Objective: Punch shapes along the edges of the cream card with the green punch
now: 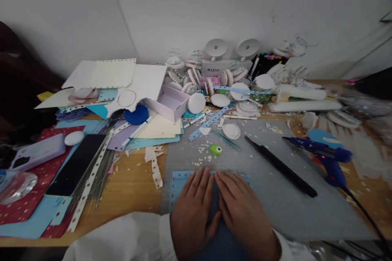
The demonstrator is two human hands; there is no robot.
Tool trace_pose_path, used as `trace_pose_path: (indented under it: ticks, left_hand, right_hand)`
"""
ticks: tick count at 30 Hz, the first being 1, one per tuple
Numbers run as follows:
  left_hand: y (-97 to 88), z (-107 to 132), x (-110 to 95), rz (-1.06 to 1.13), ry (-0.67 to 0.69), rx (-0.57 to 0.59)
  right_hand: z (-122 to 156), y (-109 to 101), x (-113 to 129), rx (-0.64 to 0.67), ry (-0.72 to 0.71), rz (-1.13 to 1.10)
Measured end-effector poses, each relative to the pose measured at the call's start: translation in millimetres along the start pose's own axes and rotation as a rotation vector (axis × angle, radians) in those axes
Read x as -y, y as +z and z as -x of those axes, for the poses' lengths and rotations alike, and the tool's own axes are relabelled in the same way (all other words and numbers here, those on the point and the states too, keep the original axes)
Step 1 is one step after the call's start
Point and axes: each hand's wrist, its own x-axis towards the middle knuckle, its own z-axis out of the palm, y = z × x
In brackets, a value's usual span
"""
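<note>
Both my hands lie flat, side by side, on a blue sheet of paper (pixel 175 183) with a row of small holes along its edges. My left hand (pixel 196 208) has its fingers stretched forward, and my right hand (pixel 241 210) rests beside it in the same way. Most of the sheet is hidden under them. It sits on a grey cutting mat (pixel 278 208). Just beyond my fingertips is a small green hole punch (pixel 215 150) among white paper scraps. To the right of my right hand lies a black craft knife (pixel 281 165).
A blue glue gun (pixel 324 155) with a cord lies at the right. White round discs (pixel 196 103), a lilac box (pixel 171 101) and paper strips crowd the back. At the left are a black phone (pixel 76 166), coloured papers and a clear bottle (pixel 18 186).
</note>
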Motion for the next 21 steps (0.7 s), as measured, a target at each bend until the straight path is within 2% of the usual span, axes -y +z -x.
trace_pose_path:
  ticks: [6,9,13,17,21]
  left_hand:
    - [-2.8,2,0,0.031,-0.004,0.114]
    - [-3.5,2,0,0.041,-0.026,0.123]
    - [-6.1,3,6,0.045,-0.037,0.125]
    - [-10.8,7,14,-0.001,-0.030,0.130]
    - [-13.6,14,21,-0.083,-0.039,0.116]
  right_hand:
    - [7,9,2,-0.004,0.014,0.010]
    - [9,11,4,-0.004,-0.018,-0.010]
    - [8,3,4,0.063,0.018,0.014]
    - [12,-9,-7,0.139,0.053,0.028]
    - [21,-16,-23,0.132,0.140,0.058]
